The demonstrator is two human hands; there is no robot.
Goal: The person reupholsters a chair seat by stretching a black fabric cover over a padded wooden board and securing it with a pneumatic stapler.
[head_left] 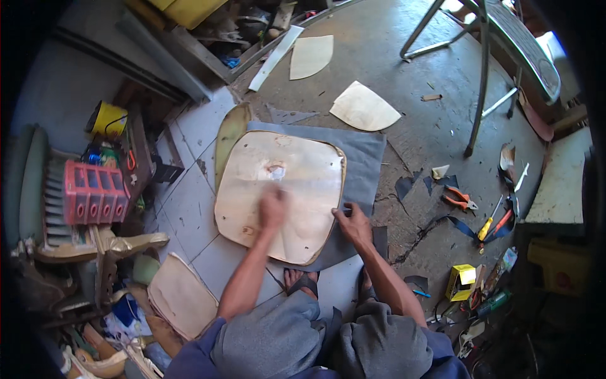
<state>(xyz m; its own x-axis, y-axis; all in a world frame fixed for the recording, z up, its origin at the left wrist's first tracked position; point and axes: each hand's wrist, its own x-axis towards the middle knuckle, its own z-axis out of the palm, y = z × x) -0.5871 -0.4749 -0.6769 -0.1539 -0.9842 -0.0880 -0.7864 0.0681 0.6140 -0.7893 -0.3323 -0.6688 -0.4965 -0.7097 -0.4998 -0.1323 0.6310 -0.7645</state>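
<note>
A pale, rounded-square seat board with small holes and a worn patch lies on a sheet of dark grey upholstery fabric. The fabric reaches past the board at the top and right. Above the board's middle is my left hand, smeared by motion, so its fingers and anything in them cannot be made out. My right hand is at the board's right edge, its thumb against the rim and its fingers curled beside it over the fabric.
Orange-handled pliers, a yellow screwdriver and a yellow box lie to the right. Cut pale pieces rest beyond the fabric. A metal-legged chair stands far right; a red drawer unit is at left.
</note>
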